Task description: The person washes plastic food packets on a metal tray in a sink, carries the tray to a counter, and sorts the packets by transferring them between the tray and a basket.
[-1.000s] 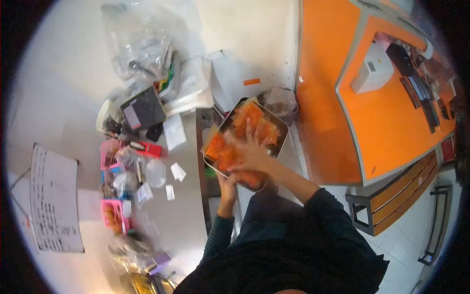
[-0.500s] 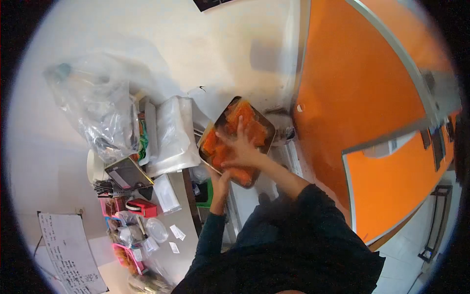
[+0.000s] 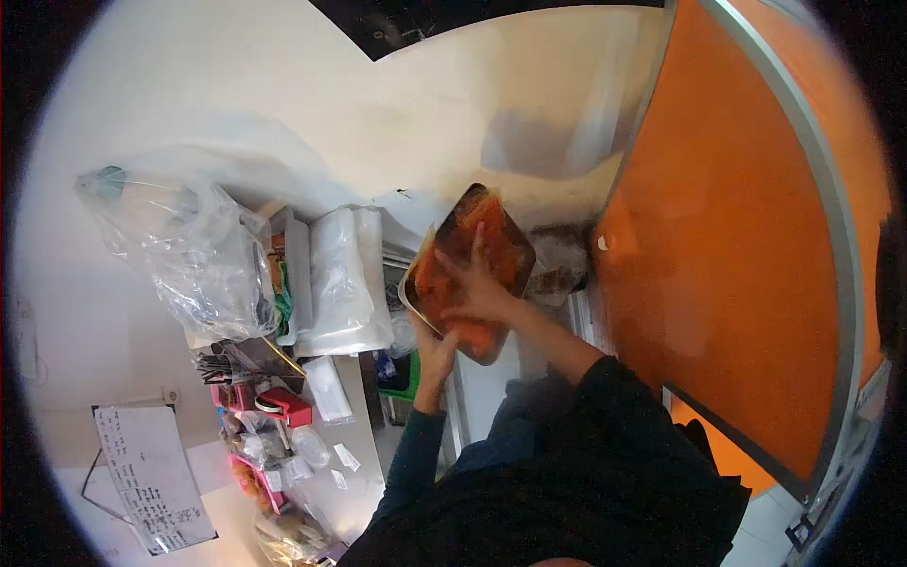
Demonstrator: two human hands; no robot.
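Because orange packets (image 3: pixel 432 283) fill the tray (image 3: pixel 525 257), the right hand (image 3: pixel 484 291) spreads wide over them, seemingly for steadiness; the left hand (image 3: pixel 436 357) grips its near-left edge.

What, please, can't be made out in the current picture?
All in the head view:
- Orange packets: contents blurred, partly covered by the right hand.
- Left hand: most fingers hidden beneath the tray.
- Whiteboard: writing too small.
- Black panel: cut off by the top edge.
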